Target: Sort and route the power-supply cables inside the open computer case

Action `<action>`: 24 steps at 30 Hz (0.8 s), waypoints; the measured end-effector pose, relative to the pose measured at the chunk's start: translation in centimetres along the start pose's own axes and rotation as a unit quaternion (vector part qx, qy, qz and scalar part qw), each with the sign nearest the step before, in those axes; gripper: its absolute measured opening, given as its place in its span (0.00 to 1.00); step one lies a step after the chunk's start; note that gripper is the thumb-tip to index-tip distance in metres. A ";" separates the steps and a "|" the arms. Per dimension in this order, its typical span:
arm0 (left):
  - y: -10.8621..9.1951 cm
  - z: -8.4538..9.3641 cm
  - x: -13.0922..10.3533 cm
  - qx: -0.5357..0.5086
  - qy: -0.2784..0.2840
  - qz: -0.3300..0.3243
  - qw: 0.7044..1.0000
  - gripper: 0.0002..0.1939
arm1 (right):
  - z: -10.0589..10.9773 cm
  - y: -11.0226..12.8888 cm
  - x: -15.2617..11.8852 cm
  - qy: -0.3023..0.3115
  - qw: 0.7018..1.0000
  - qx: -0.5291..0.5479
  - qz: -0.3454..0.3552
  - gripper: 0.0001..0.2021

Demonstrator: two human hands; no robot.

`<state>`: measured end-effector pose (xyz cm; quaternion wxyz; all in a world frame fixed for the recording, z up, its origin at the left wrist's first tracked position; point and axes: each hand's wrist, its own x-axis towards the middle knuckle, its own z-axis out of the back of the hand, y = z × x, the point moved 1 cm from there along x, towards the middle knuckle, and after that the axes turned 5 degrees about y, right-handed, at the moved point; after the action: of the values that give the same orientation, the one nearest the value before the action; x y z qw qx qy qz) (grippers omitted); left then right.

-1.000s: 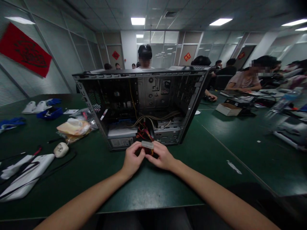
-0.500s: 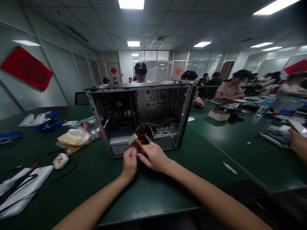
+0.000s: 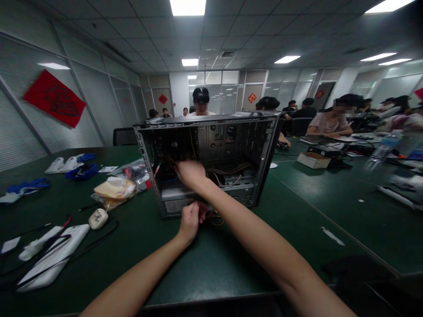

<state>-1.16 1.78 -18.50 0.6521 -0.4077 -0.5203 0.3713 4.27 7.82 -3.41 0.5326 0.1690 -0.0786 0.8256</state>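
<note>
A computer case (image 3: 269, 163) stands upright on the green table with its side uncovered, showing the dark interior. My right hand (image 3: 191, 172) reaches inside, above the power supply (image 3: 175, 207) at the lower left. Its fingertips are dark and blurred, so what they touch is hidden. Just in front of the case's lower edge, my left hand (image 3: 190, 220) is closed round a bundle of wires, mostly covered by the fingers. A loop of thin wires (image 3: 216, 216) shows to its right. Grey cables (image 3: 231, 169) run across the inside of the case.
Left of the case lie a plastic bag of parts (image 3: 115, 189), a white mouse-like object (image 3: 98, 219), a white power bank-like slab (image 3: 54, 259) with black cords, and blue gloves (image 3: 28, 187). An open cardboard box (image 3: 312, 160) and a bottle (image 3: 385, 147) stand right. People sit beyond.
My right hand has left the wire bundle and moved up into the case. My left hand has dropped slightly and stays closed. The view has turned a little left.
</note>
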 end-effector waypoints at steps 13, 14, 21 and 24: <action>-0.3 0.1 -0.1 0.020 0.027 -0.003 0.999 0.30 | -1.1 -0.3 1.0 -0.033 0.999 -0.003 -0.032 0.20; -0.3 0.1 -0.1 0.020 0.028 -0.003 0.999 0.30 | -1.1 -0.3 1.0 -0.036 0.999 -0.006 -0.032 0.20; -0.2 0.3 -0.1 0.032 0.040 -0.016 0.999 0.31 | -1.6 0.0 1.0 -0.045 0.999 -0.013 -0.016 0.20; -0.2 0.3 -0.1 0.041 0.043 -0.023 0.998 0.32 | -1.8 0.2 1.2 -0.045 0.999 -0.013 -0.027 0.20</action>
<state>-1.43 1.65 -18.30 0.6982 -0.3843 -0.4856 0.3591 3.29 9.30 -4.66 0.5526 0.2015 -0.1087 0.8014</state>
